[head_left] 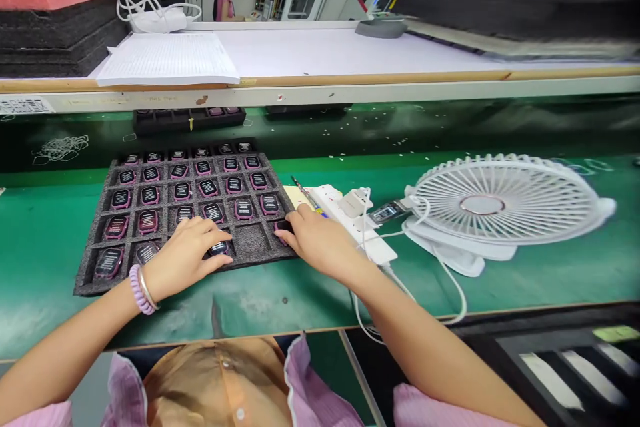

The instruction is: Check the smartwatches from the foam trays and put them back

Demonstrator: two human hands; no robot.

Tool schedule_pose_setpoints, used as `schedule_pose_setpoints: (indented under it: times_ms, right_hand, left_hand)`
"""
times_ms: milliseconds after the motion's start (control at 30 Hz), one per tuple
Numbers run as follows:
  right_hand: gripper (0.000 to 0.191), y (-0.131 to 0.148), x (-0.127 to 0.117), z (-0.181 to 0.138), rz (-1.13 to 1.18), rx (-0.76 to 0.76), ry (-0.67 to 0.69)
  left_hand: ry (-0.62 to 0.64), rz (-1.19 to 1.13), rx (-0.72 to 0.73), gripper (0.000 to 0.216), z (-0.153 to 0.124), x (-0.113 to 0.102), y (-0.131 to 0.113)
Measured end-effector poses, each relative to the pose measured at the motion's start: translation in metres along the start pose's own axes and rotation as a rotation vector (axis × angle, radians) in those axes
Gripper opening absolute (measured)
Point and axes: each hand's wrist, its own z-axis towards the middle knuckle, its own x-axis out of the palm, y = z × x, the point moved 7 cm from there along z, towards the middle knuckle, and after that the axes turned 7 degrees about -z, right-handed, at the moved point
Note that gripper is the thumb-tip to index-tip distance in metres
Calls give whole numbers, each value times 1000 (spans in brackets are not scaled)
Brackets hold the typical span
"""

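A dark foam tray [100, 273] lies on the green bench, its pockets filled with several pink smartwatch bodies [149, 220]. My left hand [187, 253] rests on the tray's front row, its fingertips on one watch body [219, 248]. My right hand [320, 240] reaches to the tray's front right corner, its fingers touching a watch body [281, 225] in the last pocket. One pocket [251, 238] between my hands holds nothing. Whether either hand grips its watch is unclear.
A white power strip [330, 203] with a plugged adapter and cables lies right of the tray. A white fan [505, 203] lies flat further right. A second dark tray [190, 119] sits behind. A raised shelf holds paper [167, 60]. Another person stands far back.
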Motion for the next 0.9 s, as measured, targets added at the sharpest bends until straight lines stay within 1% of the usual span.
schedule_pose_setpoints:
  times_ms: [67, 133, 200, 233, 300, 367, 400, 433, 467, 500, 533, 567, 600, 633, 667, 700, 733, 767, 833, 900]
  right_hand:
    - [31, 2, 1, -2, 89, -4, -31]
    - [28, 5, 3, -2, 226, -26, -84]
    - [26, 6, 6, -1, 402, -35, -163]
    - [26, 6, 8, -1, 520, -39, -212]
    - [25, 3, 8, -4, 830, -76, -321]
    - [26, -5, 6, -10, 1121, -185, -399]
    - [27, -11, 3, -14, 1201, -241, -425]
    - [30, -21, 0, -18, 1213, -263, -461]
    - [33, -32, -3, -21, 1152, -250, -498]
    - [34, -47, -4, -24, 1034, -168, -546]
    - [32, -62, -4, -25, 863, -47, -569]
    - [30, -71, 1, -23, 679, 56, -500]
    - [28, -78, 9, -20, 497, 146, -388]
    - [26, -80, 19, -17, 335, 200, -255]
    - [25, -79, 29, -14, 212, 217, -133]
    - [25, -76, 37, -12, 136, 212, -57]
    - [25, -72, 41, -11, 112, 194, -30]
    - [24, -68, 44, -11, 131, 179, -43]
    - [21, -65, 45, -12, 221, 190, -139]
    - [19, -66, 45, -17, 257, 193, -264]
  left_hand:
    - [-2, -50, 13, 31, 11, 5, -6]
    - [-16, -122, 42, 30, 23, 10, -15]
    - [-57, -220, 60, 33, 35, 16, -23]
    - [-86, -290, 51, 37, 41, 20, -25]
    - [-120, -528, -14, 49, 53, 30, -26]
    - [-101, -866, -130, 49, 62, 45, -22]
    - [-82, -1024, -189, 46, 65, 51, -21]
    - [-72, -1144, -238, 42, 66, 55, -19]
    - [-71, -1215, -273, 40, 67, 55, -18]
    - [-78, -1238, -292, 39, 67, 51, -16]
    - [-89, -1235, -297, 39, 67, 44, -15]
    - [-101, -1223, -292, 39, 66, 36, -13]
    - [-111, -1216, -283, 38, 66, 27, -12]
    - [-118, -1218, -271, 38, 65, 19, -11]
    - [-127, -1224, -258, 39, 65, 10, -11]
    - [-136, -1229, -245, 40, 65, 2, -10]
    - [-141, -1229, -233, 42, 65, -5, -10]
    - [-139, -1222, -224, 44, 65, -10, -10]
    - [-139, -1189, -210, 46, 63, -19, -10]
    - [-152, -1154, -201, 47, 61, -27, -8]
